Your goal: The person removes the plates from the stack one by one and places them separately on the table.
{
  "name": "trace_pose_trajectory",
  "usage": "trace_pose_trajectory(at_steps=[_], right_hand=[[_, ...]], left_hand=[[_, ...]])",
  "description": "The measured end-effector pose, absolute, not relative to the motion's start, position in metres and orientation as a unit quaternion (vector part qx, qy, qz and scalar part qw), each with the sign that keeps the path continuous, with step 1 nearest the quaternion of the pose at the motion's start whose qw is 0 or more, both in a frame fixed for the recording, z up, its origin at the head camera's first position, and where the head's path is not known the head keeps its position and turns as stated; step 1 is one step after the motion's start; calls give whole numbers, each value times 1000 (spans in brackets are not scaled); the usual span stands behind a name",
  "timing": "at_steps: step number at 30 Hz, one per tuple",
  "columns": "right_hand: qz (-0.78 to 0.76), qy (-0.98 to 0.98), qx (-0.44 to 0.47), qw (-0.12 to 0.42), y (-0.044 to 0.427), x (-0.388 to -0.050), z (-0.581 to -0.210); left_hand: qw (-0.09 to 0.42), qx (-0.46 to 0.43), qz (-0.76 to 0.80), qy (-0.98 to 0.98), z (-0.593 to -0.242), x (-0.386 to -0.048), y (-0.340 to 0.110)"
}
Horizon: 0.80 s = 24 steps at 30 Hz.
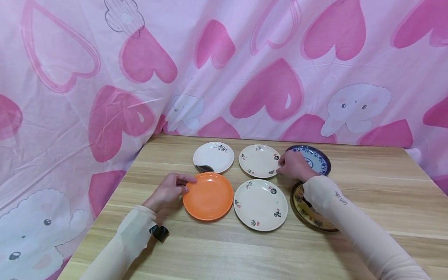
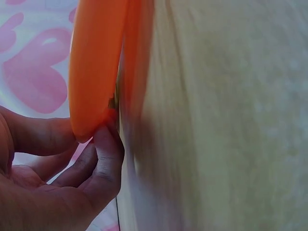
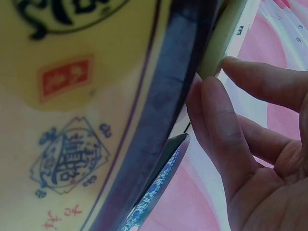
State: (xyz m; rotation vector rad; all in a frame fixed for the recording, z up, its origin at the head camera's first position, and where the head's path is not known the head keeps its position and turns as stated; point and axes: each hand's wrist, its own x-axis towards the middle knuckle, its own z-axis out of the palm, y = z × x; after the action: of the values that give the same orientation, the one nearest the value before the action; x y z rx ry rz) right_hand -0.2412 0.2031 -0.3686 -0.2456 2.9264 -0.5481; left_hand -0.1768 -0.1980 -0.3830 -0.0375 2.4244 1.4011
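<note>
In the head view an orange plate (image 1: pixel 209 197) lies at the front left of two rows of plates. My left hand (image 1: pixel 169 190) pinches its left rim; the left wrist view shows the thumb on top and fingers beneath the edge. My right hand (image 1: pixel 295 165) reaches to the back middle plate (image 1: pixel 259 161), cream with small black and red marks. Thumb and fingers pinch that plate's right rim in the right wrist view. Part of the blue-and-white plate (image 1: pixel 316 161) is hidden behind the right hand. A dark-rimmed yellow plate (image 1: pixel 315 217) lies partly beneath the right sleeve.
A white plate (image 1: pixel 215 155) with a dark patch and flower print sits behind the orange one. Another marked cream plate (image 1: pixel 260 206) lies front middle. All stand on a wooden table (image 1: pixel 217 252), with a pink heart-patterned cloth (image 1: pixel 266 89) behind and at the left.
</note>
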Motion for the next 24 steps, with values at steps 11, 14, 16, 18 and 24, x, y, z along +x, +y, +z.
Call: trace_pose_trajectory(at_steps=[11,14,16,18,24], right_hand=[[-185,976,-75,84,201,-242,-368],[-188,975,-76,87,200,-242,-367],[-187,975,-77,89,200,-242,-367],[-188,975,-77,91,199,-243,-367],[-179,976,-91,80,199,-244,-366]], left_hand=[[196,13,473,859,-381,-179,-205],[198,32,452,869,-378,-180,-208],[198,30,437,877,-375,-181,-209],[200,26,420,885,-373,-181,-209],[199,32,366,909,-365,-182,-209]])
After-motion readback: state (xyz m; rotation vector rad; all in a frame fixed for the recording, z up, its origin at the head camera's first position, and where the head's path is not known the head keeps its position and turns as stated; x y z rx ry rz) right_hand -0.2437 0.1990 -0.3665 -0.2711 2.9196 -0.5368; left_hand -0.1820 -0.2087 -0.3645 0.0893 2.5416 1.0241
